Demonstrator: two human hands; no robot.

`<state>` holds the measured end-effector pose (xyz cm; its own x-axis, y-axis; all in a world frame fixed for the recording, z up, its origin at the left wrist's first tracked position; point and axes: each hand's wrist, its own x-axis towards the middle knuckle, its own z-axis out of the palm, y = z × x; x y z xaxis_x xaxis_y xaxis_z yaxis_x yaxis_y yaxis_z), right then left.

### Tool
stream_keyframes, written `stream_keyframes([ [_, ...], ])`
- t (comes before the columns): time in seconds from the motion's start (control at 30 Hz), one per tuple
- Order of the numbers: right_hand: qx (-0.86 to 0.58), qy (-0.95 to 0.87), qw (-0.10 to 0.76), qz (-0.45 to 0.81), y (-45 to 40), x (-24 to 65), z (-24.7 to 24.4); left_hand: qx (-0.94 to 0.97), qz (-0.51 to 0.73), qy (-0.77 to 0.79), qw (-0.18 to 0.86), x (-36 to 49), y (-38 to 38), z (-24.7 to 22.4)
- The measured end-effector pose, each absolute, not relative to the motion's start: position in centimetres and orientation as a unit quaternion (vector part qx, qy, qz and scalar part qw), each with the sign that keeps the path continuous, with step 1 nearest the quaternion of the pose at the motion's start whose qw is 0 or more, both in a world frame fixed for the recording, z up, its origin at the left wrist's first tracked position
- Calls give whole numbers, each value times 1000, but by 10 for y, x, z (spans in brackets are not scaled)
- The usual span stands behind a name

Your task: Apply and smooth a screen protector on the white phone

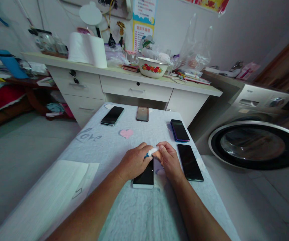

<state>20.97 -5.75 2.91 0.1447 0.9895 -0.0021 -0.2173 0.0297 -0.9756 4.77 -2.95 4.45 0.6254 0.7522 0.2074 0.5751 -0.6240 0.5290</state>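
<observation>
Above a white-edged phone (143,179) on the cloth-covered table (114,147), my two hands meet around a small white and blue item (151,152), perhaps a tube or small bottle. My left hand (135,161) has its fingers closed on the blue end. The fingers of my right hand (168,159) pinch at the white end. To the right of that hand lies a dark tablet or large phone (190,163), with a purple-edged phone (180,130) just beyond it. Both hands partly cover the white-edged phone.
Farther back on the table are a black phone (112,115) and a brown phone or case (142,114). A paper sheet (56,190) lies at the left. Behind stands a white desk (134,91) with a flowered bowl (152,68); a washing machine (257,134) is at the right.
</observation>
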Motion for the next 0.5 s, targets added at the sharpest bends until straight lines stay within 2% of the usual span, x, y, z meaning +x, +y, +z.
stream_keyframes([
  [0.13, -504, -416, 610, 449, -56, 214, 29, 867, 214, 396, 214, 47, -28, 43],
  [0.23, -554, -456, 588, 373, -56, 217, 27, 856, 244, 397, 225, 46, -27, 41],
  [0.33, -629, -515, 521, 260, -56, 221, 25, 839, 288, 388, 249, 45, -26, 40],
  [0.5, -717, -560, 385, 153, -54, 227, 21, 802, 349, 385, 295, 43, -23, 44],
])
